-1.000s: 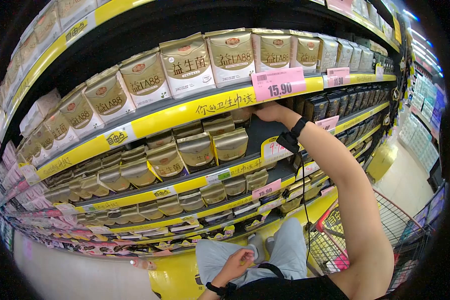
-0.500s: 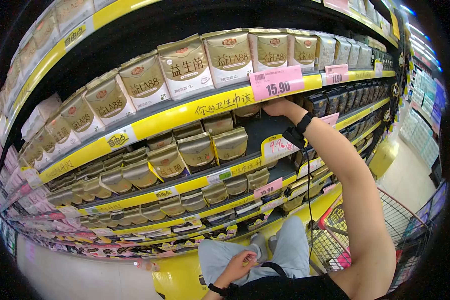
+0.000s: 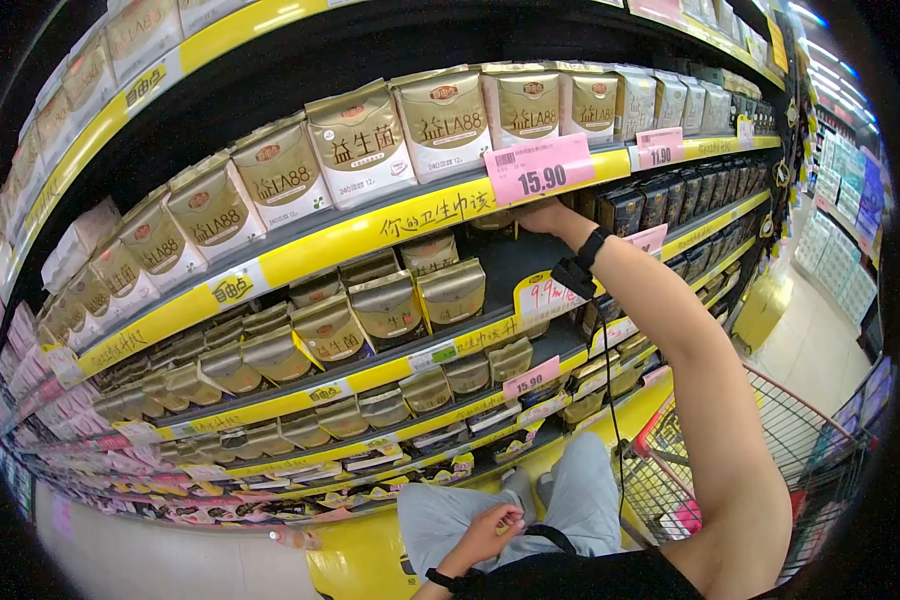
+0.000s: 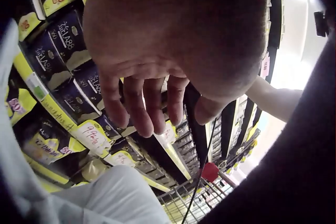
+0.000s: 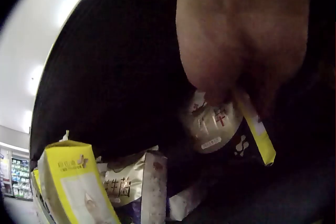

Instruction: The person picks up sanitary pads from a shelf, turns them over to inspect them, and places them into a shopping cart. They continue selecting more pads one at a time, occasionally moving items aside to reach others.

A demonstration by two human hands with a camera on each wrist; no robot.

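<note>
My right hand (image 3: 548, 217) reaches into the shelf beneath the upper row, its fingertips hidden there in the head view. In the right wrist view this hand (image 5: 241, 35) grips the top edge of a gold pack of sanitary pads (image 5: 212, 129) with a yellow-edged side, deep in the dark shelf. More gold packs (image 5: 123, 182) stand nearby. Over my lap, my left hand (image 3: 492, 530) hangs with loosely bent fingers and holds nothing. Its fingers (image 4: 152, 108) point down in the left wrist view, dark packs (image 4: 68, 40) appearing behind them.
The yellow shelf edge (image 3: 320, 240) with a pink price tag (image 3: 540, 168) runs just above my right hand. A wire shopping cart (image 3: 660, 490) stands at my right. A cable (image 3: 611, 400) hangs from the right wrist. On the floor at left lies a bottle (image 3: 295, 540).
My right hand has shifted slightly to the right relative to the price tag and stays inside the shelf. The head view has turned a little. The left hand remains over the lap.
</note>
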